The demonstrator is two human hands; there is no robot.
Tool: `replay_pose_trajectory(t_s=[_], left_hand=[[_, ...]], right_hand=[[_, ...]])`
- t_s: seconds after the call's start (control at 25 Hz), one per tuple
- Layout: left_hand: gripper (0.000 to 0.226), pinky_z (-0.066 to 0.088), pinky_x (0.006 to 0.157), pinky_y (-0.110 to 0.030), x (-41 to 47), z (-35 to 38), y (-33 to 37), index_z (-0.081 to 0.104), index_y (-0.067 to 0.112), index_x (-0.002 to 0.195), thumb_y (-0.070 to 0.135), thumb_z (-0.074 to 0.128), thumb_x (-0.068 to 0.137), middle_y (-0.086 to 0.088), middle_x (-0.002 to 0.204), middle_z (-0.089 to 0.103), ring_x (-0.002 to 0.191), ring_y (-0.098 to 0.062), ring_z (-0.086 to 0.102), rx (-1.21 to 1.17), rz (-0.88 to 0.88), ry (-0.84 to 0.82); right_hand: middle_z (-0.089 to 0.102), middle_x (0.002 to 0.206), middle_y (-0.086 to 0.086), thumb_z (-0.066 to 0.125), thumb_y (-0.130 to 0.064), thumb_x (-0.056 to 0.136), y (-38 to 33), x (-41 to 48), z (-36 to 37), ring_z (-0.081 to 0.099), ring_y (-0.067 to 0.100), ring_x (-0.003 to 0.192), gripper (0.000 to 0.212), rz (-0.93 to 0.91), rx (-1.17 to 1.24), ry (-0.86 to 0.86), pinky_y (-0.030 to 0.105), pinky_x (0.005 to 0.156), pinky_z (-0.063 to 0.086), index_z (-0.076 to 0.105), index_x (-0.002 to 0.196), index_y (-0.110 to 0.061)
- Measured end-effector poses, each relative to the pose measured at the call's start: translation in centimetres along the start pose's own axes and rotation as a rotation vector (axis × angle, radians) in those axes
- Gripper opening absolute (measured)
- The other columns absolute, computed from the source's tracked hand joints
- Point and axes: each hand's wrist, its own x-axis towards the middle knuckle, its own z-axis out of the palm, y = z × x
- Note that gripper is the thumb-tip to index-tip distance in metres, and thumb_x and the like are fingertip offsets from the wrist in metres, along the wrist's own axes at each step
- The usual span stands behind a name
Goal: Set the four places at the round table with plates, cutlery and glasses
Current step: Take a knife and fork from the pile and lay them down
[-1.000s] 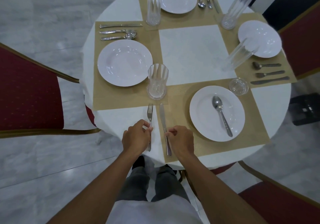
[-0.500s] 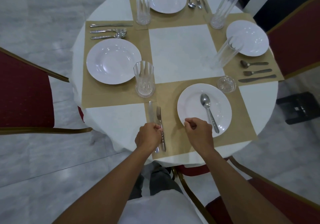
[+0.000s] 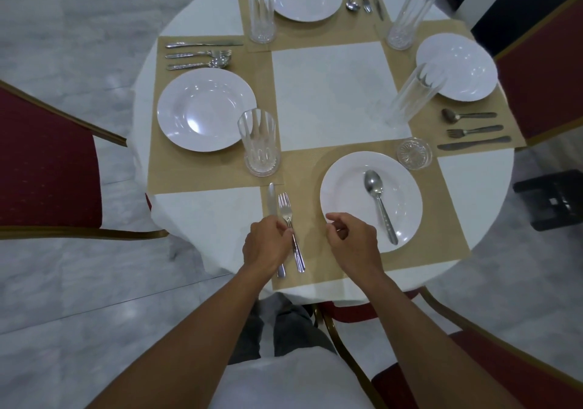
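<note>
At the near place a white plate (image 3: 344, 187) lies on a tan placemat (image 3: 441, 231) with a spoon (image 3: 378, 200) across it. To its left a knife (image 3: 271, 198) and a fork (image 3: 285, 208) lie side by side on the mat, the knife on the outside. My left hand (image 3: 265, 246) covers their handles and its fingertips pinch the fork's handle. My right hand (image 3: 355, 241) hovers loosely curled between fork and plate, holding nothing. A low round glass piece (image 3: 414, 153) sits beyond the plate. A tall glass (image 3: 260, 141) stands at the mat's far left corner.
Three other places each have a plate (image 3: 205, 108), cutlery (image 3: 197, 55) and tall glasses (image 3: 413, 96). A white square (image 3: 328, 93) covers the table's middle. Red chairs (image 3: 41, 168) stand left, right and close at my lower right.
The fork, earlier on the cloth left of the knife, now lies on the mat right of it. My right hand let go of the knife and drew toward the plate.
</note>
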Motion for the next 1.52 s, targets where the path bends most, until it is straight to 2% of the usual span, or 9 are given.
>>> replay_pose_trajectory(t_s=[0.12, 0.2, 0.36, 0.52, 0.72, 0.88, 1.04, 1.24, 1.52], left_hand=[[0.01, 0.051, 0.074, -0.034, 0.6, -0.8, -2.0, 0.064, 0.025, 0.096, 0.029, 0.056, 0.093, 0.006, 0.094, 0.065, 0.089, -0.017, 0.061, 0.071, 0.184, 0.122], [0.025, 0.049, 0.092, -0.036, 1.5, -1.4, -4.0, 0.062, 0.023, 0.118, 0.025, 0.056, 0.094, 0.001, 0.12, 0.061, 0.112, -0.022, 0.055, 0.214, 0.3, 0.168], [0.06, 0.014, 0.123, -0.043, 3.0, -1.9, -6.3, 0.028, 0.027, 0.154, 0.035, 0.052, 0.1, 0.001, 0.166, 0.01, 0.153, -0.025, 0.007, 0.43, 0.343, -0.014], [0.063, 0.009, 0.122, -0.043, 3.6, -1.9, -6.7, 0.017, 0.03, 0.157, 0.038, 0.047, 0.102, 0.004, 0.167, -0.003, 0.153, -0.023, -0.005, 0.437, 0.332, -0.083], [0.065, 0.014, 0.121, -0.044, 4.0, -2.2, -6.4, 0.014, 0.031, 0.157, 0.039, 0.047, 0.102, 0.004, 0.166, -0.003, 0.153, -0.024, -0.005, 0.483, 0.315, -0.117], [0.065, 0.016, 0.121, -0.044, 4.0, -2.3, -6.2, 0.012, 0.03, 0.158, 0.039, 0.046, 0.103, 0.002, 0.167, -0.003, 0.153, -0.026, -0.004, 0.522, 0.32, -0.123], [0.066, 0.016, 0.121, -0.046, 4.2, -2.3, -6.1, 0.013, 0.03, 0.158, 0.039, 0.048, 0.102, 0.002, 0.167, -0.003, 0.153, -0.027, -0.004, 0.52, 0.316, -0.131], [0.066, 0.018, 0.12, -0.046, 4.1, -2.4, -6.0, 0.014, 0.029, 0.157, 0.039, 0.049, 0.102, 0.001, 0.167, -0.002, 0.153, -0.028, -0.003, 0.529, 0.315, -0.132], [0.067, 0.018, 0.12, -0.047, 4.2, -2.4, -6.0, 0.014, 0.029, 0.157, 0.037, 0.05, 0.102, 0.001, 0.167, -0.002, 0.153, -0.029, -0.003, 0.52, 0.314, -0.137]], right_hand=[[0.072, 0.093, -0.007, 0.062, -0.02, 0.098, 0.1, 0.2, -0.1, 0.066, 0.0, 0.079, 0.025, 0.013, 0.006, -0.002, 0.006, 0.065, 0.048, 0.07, 0.121, -0.02], [0.072, 0.1, -0.002, 0.061, -0.017, 0.098, 0.5, 0.7, -0.2, 0.066, 0.003, 0.081, 0.023, 0.026, 0.001, 0.078, 0.01, 0.067, 0.05, 0.07, 0.12, -0.018], [0.057, 0.122, 0.004, 0.057, -0.016, 0.098, 1.8, 2.4, -1.6, 0.061, 0.012, 0.089, 0.027, 0.131, -0.102, 0.266, 0.024, 0.075, 0.047, 0.063, 0.125, -0.016], [0.055, 0.128, 0.01, 0.056, -0.02, 0.099, 3.0, 4.2, -3.5, 0.062, 0.029, 0.103, 0.035, 0.303, -0.287, 0.261, 0.035, 0.081, 0.045, 0.059, 0.133, -0.013], [0.069, 0.087, 0.006, 0.06, -0.017, 0.099, 3.9, 5.0, -4.2, 0.057, 0.019, 0.073, 0.019, 0.306, -0.343, 0.234, 0.027, 0.066, 0.041, 0.075, 0.101, -0.007], [0.075, 0.103, 0.005, 0.065, -0.02, 0.097, 1.7, 3.8, -3.8, 0.064, 0.018, 0.088, 0.018, 0.271, -0.203, 0.273, 0.028, 0.081, 0.047, 0.075, 0.11, -0.011], [0.076, 0.095, -0.003, 0.072, -0.028, 0.093, -1.2, 1.7, -1.5, 0.066, 0.011, 0.082, 0.017, 0.208, -0.098, 0.207, 0.023, 0.074, 0.045, 0.077, 0.106, -0.018], [0.077, 0.096, -0.003, 0.072, -0.027, 0.093, -2.4, -0.2, 2.7, 0.061, 0.005, 0.072, 0.018, 0.164, -0.201, 0.066, 0.013, 0.063, 0.042, 0.078, 0.109, -0.018], [0.072, 0.082, -0.002, 0.064, -0.027, 0.099, -1.4, -0.7, 5.9, 0.067, 0.011, 0.069, 0.018, 0.181, -0.334, 0.039, 0.025, 0.069, 0.057, 0.077, 0.099, -0.014]])
